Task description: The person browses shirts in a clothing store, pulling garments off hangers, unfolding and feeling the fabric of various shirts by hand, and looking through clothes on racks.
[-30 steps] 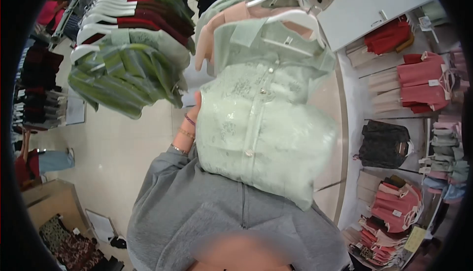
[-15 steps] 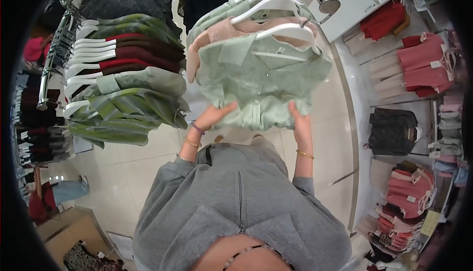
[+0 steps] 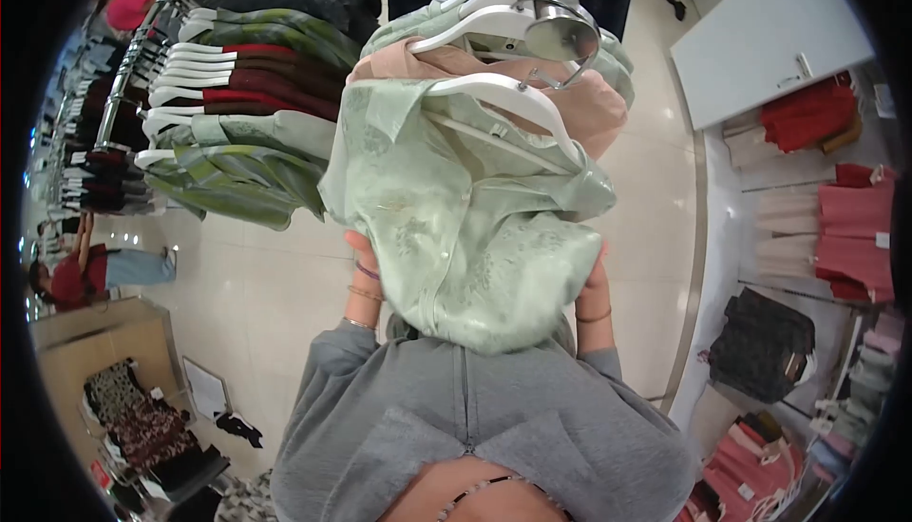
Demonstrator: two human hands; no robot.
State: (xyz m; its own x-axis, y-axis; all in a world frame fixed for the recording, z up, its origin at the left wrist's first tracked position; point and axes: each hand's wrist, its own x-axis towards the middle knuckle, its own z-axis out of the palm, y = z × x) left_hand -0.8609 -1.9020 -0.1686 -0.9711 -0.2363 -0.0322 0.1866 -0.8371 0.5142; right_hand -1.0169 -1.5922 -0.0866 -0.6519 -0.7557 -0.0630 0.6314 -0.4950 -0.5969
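Note:
A pale green satin blouse hangs on a white hanger at the front of the rack, its lower part billowing towards my body. My left hand is at the blouse's left edge, with most of its fingers hidden behind the fabric. At the right edge, my right hand is against the cloth, its fingers also largely covered. Behind this blouse hangs a pink one, followed by more pale green garments. The hanger's hook is beside the round metal rail end.
Left of the blouse, a second rack holds green patterned and dark red garments. A person in a red top stands at far left. A white cabinet and pink clothes line the right side.
Both hands were on the front of the blouse's hem half a second ago; now they are at its sides. The hem has lifted and puffed out towards me, and the view has shifted.

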